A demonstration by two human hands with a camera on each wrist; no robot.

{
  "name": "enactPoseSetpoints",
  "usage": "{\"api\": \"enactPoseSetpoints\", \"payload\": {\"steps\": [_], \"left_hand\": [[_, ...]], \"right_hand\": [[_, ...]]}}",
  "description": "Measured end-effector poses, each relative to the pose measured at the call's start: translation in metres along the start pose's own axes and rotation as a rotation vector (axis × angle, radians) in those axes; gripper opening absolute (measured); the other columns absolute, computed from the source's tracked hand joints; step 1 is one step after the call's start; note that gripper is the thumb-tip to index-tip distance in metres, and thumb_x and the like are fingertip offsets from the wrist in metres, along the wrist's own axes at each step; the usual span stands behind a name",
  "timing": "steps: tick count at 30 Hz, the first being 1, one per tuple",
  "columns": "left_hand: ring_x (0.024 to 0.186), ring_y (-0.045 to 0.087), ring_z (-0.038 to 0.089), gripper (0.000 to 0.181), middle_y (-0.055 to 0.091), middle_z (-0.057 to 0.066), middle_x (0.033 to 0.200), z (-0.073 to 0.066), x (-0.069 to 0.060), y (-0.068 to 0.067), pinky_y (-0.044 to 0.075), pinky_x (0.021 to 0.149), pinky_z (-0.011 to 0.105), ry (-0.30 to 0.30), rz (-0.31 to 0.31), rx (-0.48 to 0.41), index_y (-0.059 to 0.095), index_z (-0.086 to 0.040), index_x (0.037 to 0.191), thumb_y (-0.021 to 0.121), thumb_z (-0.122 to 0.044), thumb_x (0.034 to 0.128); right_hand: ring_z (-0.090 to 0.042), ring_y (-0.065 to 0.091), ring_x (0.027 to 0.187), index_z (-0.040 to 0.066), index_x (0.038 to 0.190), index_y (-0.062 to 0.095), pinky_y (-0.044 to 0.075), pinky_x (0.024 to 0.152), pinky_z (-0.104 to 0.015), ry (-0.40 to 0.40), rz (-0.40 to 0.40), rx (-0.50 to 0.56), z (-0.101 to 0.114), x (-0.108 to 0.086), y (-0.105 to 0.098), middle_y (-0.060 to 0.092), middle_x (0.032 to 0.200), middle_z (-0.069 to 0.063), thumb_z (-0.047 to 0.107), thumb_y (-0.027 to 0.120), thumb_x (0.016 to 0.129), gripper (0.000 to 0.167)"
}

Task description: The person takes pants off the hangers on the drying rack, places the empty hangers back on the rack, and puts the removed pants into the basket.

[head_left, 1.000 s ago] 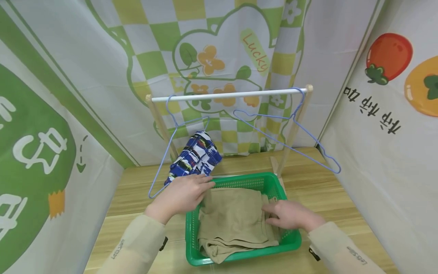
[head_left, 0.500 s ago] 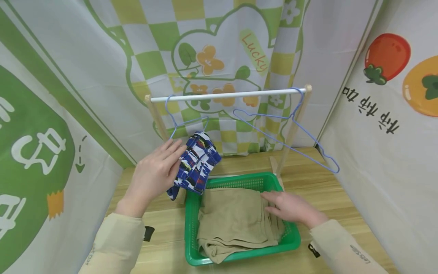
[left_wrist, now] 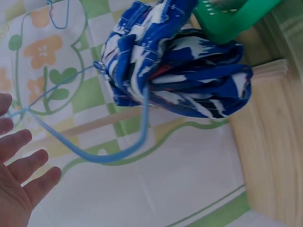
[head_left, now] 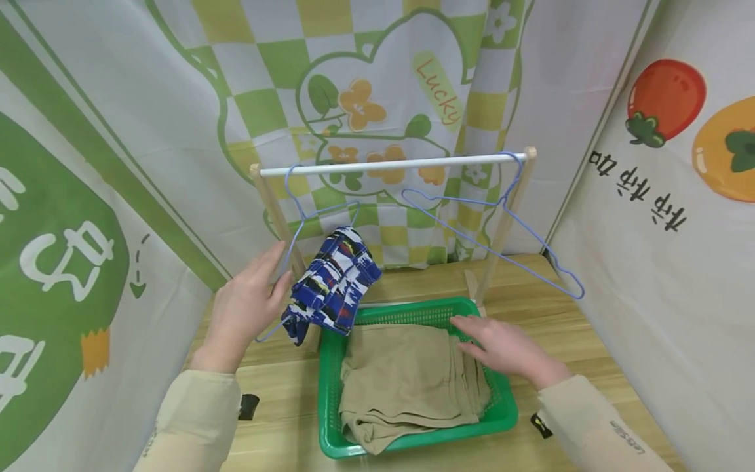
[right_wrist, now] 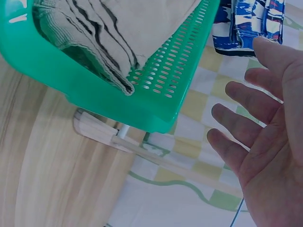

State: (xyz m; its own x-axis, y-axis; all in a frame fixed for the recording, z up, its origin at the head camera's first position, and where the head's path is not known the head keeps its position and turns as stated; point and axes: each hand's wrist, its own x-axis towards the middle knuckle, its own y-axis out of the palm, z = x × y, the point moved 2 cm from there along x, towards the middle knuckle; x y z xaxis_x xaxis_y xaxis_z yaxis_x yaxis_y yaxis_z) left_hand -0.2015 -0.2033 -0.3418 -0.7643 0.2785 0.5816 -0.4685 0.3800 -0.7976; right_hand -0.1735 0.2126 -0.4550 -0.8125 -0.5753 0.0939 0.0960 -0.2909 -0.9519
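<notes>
A blue, white and black patterned folded garment (head_left: 336,282) hangs over the lower bar of the left blue wire hanger (head_left: 302,216). My left hand (head_left: 243,307) is beside that hanger's left side; in the left wrist view its fingers are spread and apart from the garment. Khaki folded cloth, which looks like trousers (head_left: 401,373), lies in the green plastic basket (head_left: 329,419). Over the basket's right side is my right hand (head_left: 504,347), fingers extended and holding nothing. In the right wrist view, the basket and the khaki cloth stand to the left of the hand.
A rack with a white rail (head_left: 395,162) and wooden posts stands behind the basket on the wooden table (head_left: 531,282). A second blue hanger (head_left: 501,203) hangs bare at its right end. Printed curtains (head_left: 383,85) enclose the back and sides.
My left hand has moved from the basket's back left edge up and left, past the patterned garment. The right hand has lifted slightly off the khaki cloth.
</notes>
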Motion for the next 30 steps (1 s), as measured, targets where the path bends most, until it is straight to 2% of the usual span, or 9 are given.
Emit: {"api": "enactPoseSetpoints", "payload": {"steps": [5,8,12,15,17,19,26,28,30], "left_hand": [[0.079,0.071,0.049,0.054,0.063,0.024,0.136,0.008,-0.006,0.006,0.057,0.051,0.055,-0.109,0.07,-0.042,0.047,-0.01,0.152,0.063,-0.024,0.1021],[0.075,0.07,0.049,0.055,0.066,0.028,0.126,0.012,-0.009,0.009,0.057,0.052,0.056,-0.173,0.12,-0.046,0.045,-0.011,0.153,0.06,-0.03,0.1039],[0.08,0.07,0.051,0.054,0.068,0.031,0.118,0.014,-0.013,0.013,0.057,0.06,0.061,-0.236,0.176,-0.036,0.046,-0.01,0.153,0.054,-0.036,0.1063],[0.071,0.069,0.047,0.047,0.074,0.025,0.095,0.014,-0.016,0.016,0.054,0.054,0.058,-0.229,0.168,-0.037,0.054,-0.009,0.146,0.054,-0.034,0.1067],[0.057,0.064,0.039,0.04,0.07,0.018,0.075,0.013,-0.017,0.018,0.05,0.046,0.052,-0.214,0.154,-0.042,0.059,-0.009,0.14,0.055,-0.031,0.1064],[0.05,0.057,0.031,0.035,0.063,0.011,0.063,0.013,-0.019,0.021,0.045,0.042,0.046,-0.206,0.139,-0.043,0.062,-0.009,0.135,0.057,-0.027,0.1057],[0.045,0.051,0.026,0.033,0.058,0.009,0.059,0.014,-0.026,0.031,0.041,0.04,0.039,-0.252,0.124,-0.065,0.063,-0.005,0.131,0.057,-0.025,0.1058],[0.044,0.048,0.024,0.029,0.053,0.005,0.056,0.015,-0.028,0.033,0.039,0.04,0.037,-0.262,0.108,-0.08,0.066,-0.003,0.123,0.055,-0.024,0.1065],[0.044,0.045,0.023,0.027,0.047,0.003,0.055,0.015,-0.03,0.035,0.037,0.04,0.035,-0.282,0.098,-0.09,0.067,-0.003,0.104,0.052,-0.025,0.1079]], "right_hand": [[-0.04,0.06,0.128,0.002,0.145,0.055,0.052,0.103,-0.056,0.015,-0.02,-0.011,0.001,0.002,-0.005,0.06,0.141,-0.021,0.026,0.064,0.102,0.05],[-0.04,0.058,0.13,0.002,0.145,0.055,0.051,0.105,-0.057,0.022,-0.031,-0.013,0.001,0.003,-0.006,0.059,0.143,-0.02,0.026,0.065,0.101,0.051],[-0.04,0.058,0.13,0.002,0.146,0.054,0.05,0.105,-0.058,0.019,-0.048,-0.014,0.001,0.004,-0.008,0.058,0.144,-0.019,0.027,0.066,0.101,0.052],[-0.039,0.058,0.131,0.003,0.146,0.054,0.05,0.105,-0.057,0.017,-0.062,-0.017,0.003,0.006,-0.009,0.058,0.145,-0.018,0.028,0.066,0.101,0.053],[-0.039,0.058,0.131,0.004,0.146,0.055,0.051,0.105,-0.057,0.014,-0.07,-0.02,0.004,0.006,-0.01,0.058,0.145,-0.017,0.028,0.066,0.101,0.053],[-0.038,0.058,0.131,0.004,0.146,0.055,0.051,0.105,-0.057,0.011,-0.076,-0.022,0.005,0.007,-0.011,0.058,0.145,-0.017,0.028,0.066,0.101,0.053],[-0.037,0.057,0.132,0.005,0.147,0.055,0.05,0.106,-0.056,0.003,-0.077,-0.028,0.009,0.009,-0.012,0.058,0.146,-0.014,0.03,0.065,0.101,0.052],[-0.036,0.057,0.133,0.005,0.147,0.055,0.049,0.107,-0.056,0.001,-0.074,-0.029,0.009,0.009,-0.012,0.058,0.146,-0.014,0.03,0.064,0.102,0.052],[-0.036,0.057,0.132,0.005,0.146,0.055,0.05,0.107,-0.056,-0.006,-0.077,-0.034,0.01,0.009,-0.013,0.058,0.146,-0.015,0.029,0.064,0.102,0.052]]}}
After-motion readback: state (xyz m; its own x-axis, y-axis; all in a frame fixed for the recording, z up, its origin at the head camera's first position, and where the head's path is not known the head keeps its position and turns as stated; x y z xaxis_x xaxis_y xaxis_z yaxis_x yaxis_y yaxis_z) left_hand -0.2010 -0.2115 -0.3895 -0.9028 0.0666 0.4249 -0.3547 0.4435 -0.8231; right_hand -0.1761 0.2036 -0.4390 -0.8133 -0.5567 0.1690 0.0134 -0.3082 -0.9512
